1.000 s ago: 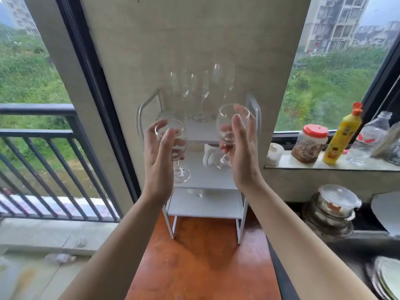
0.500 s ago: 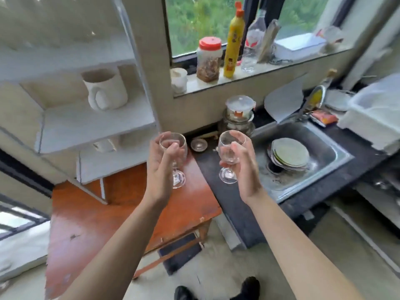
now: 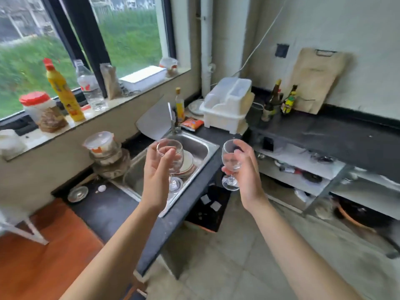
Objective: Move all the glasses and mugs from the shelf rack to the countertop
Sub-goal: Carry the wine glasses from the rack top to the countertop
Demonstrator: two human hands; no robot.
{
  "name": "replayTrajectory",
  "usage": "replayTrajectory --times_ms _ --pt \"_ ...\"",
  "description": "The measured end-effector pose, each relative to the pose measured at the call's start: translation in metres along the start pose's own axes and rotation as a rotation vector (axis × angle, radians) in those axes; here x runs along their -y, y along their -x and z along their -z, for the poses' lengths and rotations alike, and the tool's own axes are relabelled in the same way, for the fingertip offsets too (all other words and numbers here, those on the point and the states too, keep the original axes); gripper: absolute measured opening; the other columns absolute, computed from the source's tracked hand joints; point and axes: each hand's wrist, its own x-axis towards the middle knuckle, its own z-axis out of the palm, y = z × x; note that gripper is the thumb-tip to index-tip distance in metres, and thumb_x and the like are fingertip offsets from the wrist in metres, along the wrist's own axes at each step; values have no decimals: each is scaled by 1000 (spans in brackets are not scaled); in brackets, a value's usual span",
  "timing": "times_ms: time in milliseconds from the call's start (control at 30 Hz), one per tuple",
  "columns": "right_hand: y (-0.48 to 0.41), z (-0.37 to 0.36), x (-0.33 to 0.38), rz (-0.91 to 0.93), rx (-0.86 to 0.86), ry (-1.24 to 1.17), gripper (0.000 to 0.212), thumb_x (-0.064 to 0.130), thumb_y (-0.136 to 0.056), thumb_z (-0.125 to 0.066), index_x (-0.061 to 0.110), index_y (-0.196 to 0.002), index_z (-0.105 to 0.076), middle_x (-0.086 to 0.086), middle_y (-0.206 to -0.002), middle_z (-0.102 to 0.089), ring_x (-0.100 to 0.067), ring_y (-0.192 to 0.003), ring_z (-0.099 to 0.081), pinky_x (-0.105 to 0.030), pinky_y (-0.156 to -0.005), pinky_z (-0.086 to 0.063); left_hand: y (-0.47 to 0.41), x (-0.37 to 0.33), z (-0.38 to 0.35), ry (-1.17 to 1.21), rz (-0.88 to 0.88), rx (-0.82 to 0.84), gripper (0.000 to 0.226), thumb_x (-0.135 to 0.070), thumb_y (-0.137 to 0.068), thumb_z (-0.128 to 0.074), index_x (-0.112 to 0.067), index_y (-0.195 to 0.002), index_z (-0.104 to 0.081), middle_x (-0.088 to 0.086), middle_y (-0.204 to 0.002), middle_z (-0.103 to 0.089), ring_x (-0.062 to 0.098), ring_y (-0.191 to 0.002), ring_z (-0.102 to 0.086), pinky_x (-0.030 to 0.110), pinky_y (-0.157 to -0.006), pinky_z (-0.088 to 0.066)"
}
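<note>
Head view — black countertop (image 3: 337, 135), sink (image 3: 201, 148)

bare countertop (image 3: 337, 135) right; dish rack (image 3: 227, 107) crowds corner.

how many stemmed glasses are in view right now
2. One clear stemmed wine glass is in the left hand, over the steel sink. The other clear stemmed glass is in the right hand, over the floor. The rack is almost out of view, so more may be unseen.

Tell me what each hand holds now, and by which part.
Each holds a clear stemmed wine glass by its bowl: left hand grips one, right hand the other; stems and feet hang free.
</note>
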Motion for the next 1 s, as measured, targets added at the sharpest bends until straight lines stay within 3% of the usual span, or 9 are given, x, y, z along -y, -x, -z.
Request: replayTrajectory --times_ms 133,267,367,500,600,700,800,900,1000 --pt "-14 120 16 6 -166 45 30 40 -89 -58 39 -117 -65 11 -119 -67 -12 -98 -67 -28 -76 -52 0 41 -115 12 59 114 53 -40 -84 -64 -10 -127 -52 6 -110 -63 19 -96 -59 33 -83 -46" --pt "-32 211 32 -11 -312 11 37 51 -83 -57 38 -117 -63 -6 -108 -68 -14 -89 -65 -29 -77 -50 -4 71 -205 -35 94 245 42 -44 -84 -63 -23 -120 -55 -5 -103 -68 15 -97 -61 26 -85 -48" --pt "-54 264 36 2 -389 -9 41 54 -81 -58 38 -119 -62 -6 -103 -68 -12 -92 -66 -29 -76 -53 -24 94 -256 -56 118 318 43 -46 -84 -63 -24 -121 -56 0 -103 -68 19 -98 -62 32 -88 -48" --pt "-91 321 33 20 -498 -5 41 55 -80 -59 38 -118 -63 10 -96 -71 -5 -87 -68 -31 -77 -53 -66 127 -320 -67 134 434 56 -48 -83 -70 -21 -128 -51 -5 -98 -65 14 -95 -61 29 -83 -49" --pt "-126 363 39 54 -539 58 39 55 -82 -58 42 -118 -63 27 -98 -71 -1 -89 -69 -36 -79 -55 -106 155 -375 -75 127 514 59 -46 -78 -74 -30 -129 -50 0 -113 -63 9 -99 -64 25 -82 -51" --pt "-172 407 59 84 -610 93 34 56 -80 -59 48 -112 -65 18 -107 -71 -6 -91 -68 -30 -75 -54 -153 179 -443 -60 122 598 68 -46 -73 -72 -31 -133 -46 9 -124 -58 14 -106 -64 34 -89 -51" --pt "-211 452 88 110 -717 133 38 54 -82 -59 42 -118 -62 13 -100 -73 -6 -89 -67 -32 -78 -54 -189 190 -512 -35 142 692 67 -42 -74 -70 -30 -135 -44 8 -126 -58 11 -103 -64 30 -85 -51" --pt "-234 496 109 140 -797 157 35 54 -83 -59 46 -117 -62 -2 -106 -71 -7 -86 -67 -34 -83 -53 -217 203 -577 8 153 823 66 -38 -73 -70 -31 -134 -45 11 -128 -56 12 -103 -64 32 -88 -51" --pt "-247 546 116 143 -885 135 42 54 -81 -60 43 -122 -61 -2 -106 -68 -9 -82 -65 -34 -84 -52 -233 223 -637 24 182 926 68 -37 -70 -69 -31 -134 -46 9 -129 -57 11 -102 -65 31 -86 -54"
